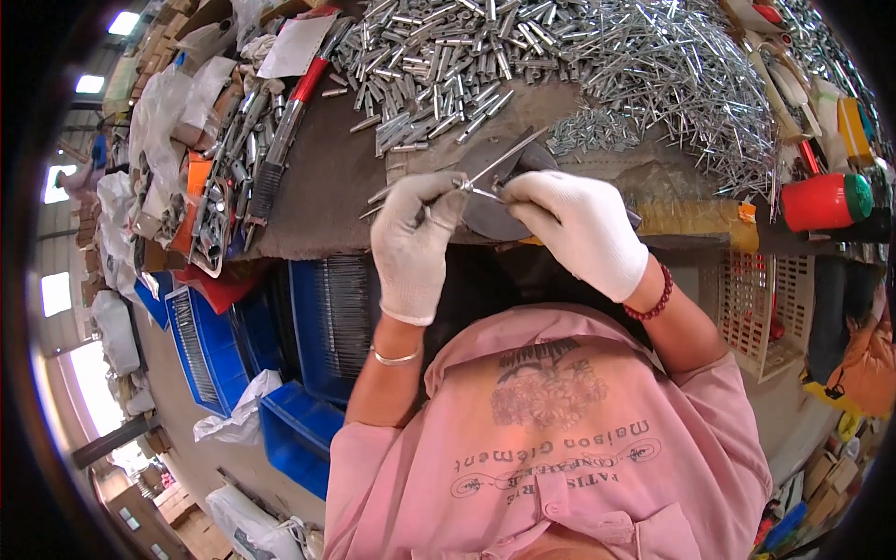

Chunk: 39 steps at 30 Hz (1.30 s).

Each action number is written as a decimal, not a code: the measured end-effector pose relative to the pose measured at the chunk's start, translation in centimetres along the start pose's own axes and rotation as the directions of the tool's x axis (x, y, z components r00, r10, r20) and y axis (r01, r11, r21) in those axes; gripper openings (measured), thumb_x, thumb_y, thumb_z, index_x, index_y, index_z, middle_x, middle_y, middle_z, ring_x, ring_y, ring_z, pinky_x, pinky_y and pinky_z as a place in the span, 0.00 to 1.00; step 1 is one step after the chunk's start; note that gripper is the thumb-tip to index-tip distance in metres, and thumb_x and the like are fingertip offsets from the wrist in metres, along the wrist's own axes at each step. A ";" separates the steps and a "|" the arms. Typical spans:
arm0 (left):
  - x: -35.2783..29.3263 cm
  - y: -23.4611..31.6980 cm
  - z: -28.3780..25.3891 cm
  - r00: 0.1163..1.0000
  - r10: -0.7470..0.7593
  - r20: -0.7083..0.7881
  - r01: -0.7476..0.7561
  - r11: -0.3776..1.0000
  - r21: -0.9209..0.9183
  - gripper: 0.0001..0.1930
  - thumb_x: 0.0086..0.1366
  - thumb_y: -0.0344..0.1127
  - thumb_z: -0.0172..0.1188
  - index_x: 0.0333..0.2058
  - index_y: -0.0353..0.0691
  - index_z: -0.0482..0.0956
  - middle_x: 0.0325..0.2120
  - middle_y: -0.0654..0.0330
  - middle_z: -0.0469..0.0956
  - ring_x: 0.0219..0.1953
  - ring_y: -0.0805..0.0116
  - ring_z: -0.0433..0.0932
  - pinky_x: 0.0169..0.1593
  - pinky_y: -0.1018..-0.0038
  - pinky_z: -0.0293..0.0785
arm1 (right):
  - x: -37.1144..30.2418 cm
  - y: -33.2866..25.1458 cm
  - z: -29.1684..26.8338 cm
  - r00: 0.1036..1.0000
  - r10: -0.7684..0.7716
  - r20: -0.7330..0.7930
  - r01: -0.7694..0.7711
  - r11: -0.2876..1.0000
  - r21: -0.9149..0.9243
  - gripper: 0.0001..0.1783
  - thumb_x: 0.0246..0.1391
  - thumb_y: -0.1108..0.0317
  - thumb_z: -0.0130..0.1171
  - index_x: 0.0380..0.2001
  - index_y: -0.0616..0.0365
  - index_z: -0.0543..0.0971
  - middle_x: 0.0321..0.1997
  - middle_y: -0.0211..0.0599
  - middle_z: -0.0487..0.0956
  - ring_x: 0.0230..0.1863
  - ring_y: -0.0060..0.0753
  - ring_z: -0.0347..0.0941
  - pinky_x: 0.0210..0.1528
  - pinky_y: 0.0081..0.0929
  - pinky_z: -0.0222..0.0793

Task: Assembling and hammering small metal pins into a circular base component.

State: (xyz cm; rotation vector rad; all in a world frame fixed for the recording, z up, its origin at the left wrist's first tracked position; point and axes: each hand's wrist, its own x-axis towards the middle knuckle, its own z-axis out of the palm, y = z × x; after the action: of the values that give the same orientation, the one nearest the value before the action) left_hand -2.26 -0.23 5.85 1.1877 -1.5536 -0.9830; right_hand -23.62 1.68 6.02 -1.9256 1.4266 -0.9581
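Both my hands wear white knitted gloves and meet above the front of the workbench [322,201]. My left hand [409,247] is closed, with thumb and forefinger pinching a slim metal rod [509,156] that slants up to the right. Thin metal ends also stick out on the left side of that hand. My right hand [581,224] is closed too, its fingertips pinching a thin metal pin [486,194] whose tip meets the rod at my left fingertips. Under my hands lies a dark round plate [490,217]. How the two pieces join is too small to tell.
Short metal tubes [439,65] and thin pins [691,84] are heaped at the back. Small fittings [593,133] form a nearer pile. Tools [271,149] clutter the left, a red-green roll [826,202] the right. Blue bins [297,434] and a cream crate [765,308] stand below.
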 end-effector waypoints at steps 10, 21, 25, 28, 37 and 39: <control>4.5 2.7 -0.6 0.882 0.437 0.175 -0.467 0.763 0.446 0.08 0.62 0.26 0.69 0.40 0.43 0.87 0.36 0.54 0.84 0.38 0.51 0.84 0.42 0.64 0.80 | 2.9 2.6 2.0 0.991 -0.099 -0.085 0.093 0.993 -0.068 0.09 0.57 0.72 0.66 0.42 0.60 0.86 0.40 0.45 0.85 0.42 0.49 0.83 0.46 0.36 0.78; 5.7 1.1 -0.1 0.911 0.342 0.233 -0.408 0.835 0.369 0.06 0.62 0.27 0.69 0.38 0.40 0.87 0.33 0.54 0.82 0.37 0.52 0.84 0.42 0.65 0.79 | 1.5 2.3 -0.2 0.974 -0.128 -0.185 0.055 0.934 -0.354 0.11 0.56 0.66 0.70 0.42 0.54 0.86 0.40 0.43 0.81 0.43 0.49 0.81 0.46 0.40 0.78; 5.6 2.1 -0.3 0.949 0.190 0.252 -0.250 0.940 0.233 0.07 0.61 0.25 0.70 0.39 0.36 0.87 0.34 0.53 0.84 0.38 0.58 0.84 0.44 0.69 0.79 | -0.6 4.3 -1.5 0.994 -0.024 -0.105 -0.036 0.845 -0.534 0.16 0.56 0.67 0.68 0.48 0.53 0.85 0.40 0.44 0.81 0.44 0.52 0.80 0.47 0.42 0.77; 5.5 1.8 -0.4 0.961 0.124 0.246 -0.175 0.964 0.198 0.08 0.60 0.25 0.72 0.39 0.34 0.88 0.34 0.55 0.85 0.37 0.64 0.84 0.45 0.72 0.79 | -1.5 4.2 -1.6 0.993 0.070 -0.099 -0.106 0.897 -0.429 0.17 0.57 0.70 0.66 0.50 0.55 0.83 0.41 0.46 0.80 0.46 0.53 0.80 0.49 0.42 0.77; 5.8 1.5 0.0 0.969 0.024 0.245 -0.076 0.976 0.206 0.10 0.58 0.29 0.76 0.38 0.33 0.88 0.32 0.57 0.85 0.36 0.71 0.83 0.44 0.73 0.78 | -5.4 -0.5 -5.5 0.813 0.571 -0.118 -0.522 0.803 0.289 0.22 0.59 0.79 0.62 0.58 0.63 0.79 0.47 0.47 0.84 0.42 0.49 0.83 0.47 0.33 0.78; 5.8 1.4 0.2 0.967 0.046 0.252 -0.101 0.972 0.210 0.11 0.58 0.29 0.76 0.38 0.33 0.88 0.31 0.57 0.85 0.36 0.71 0.82 0.44 0.73 0.78 | -5.2 -0.7 -5.2 0.898 0.363 -0.250 -0.312 0.924 0.220 0.27 0.58 0.83 0.62 0.62 0.62 0.78 0.47 0.47 0.86 0.39 0.43 0.84 0.46 0.30 0.79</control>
State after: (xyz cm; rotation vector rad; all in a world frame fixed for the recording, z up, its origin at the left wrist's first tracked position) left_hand -3.47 -5.60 8.26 1.1821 -1.9330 -0.9537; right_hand -28.35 6.76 8.53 -1.3883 1.7085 -1.1797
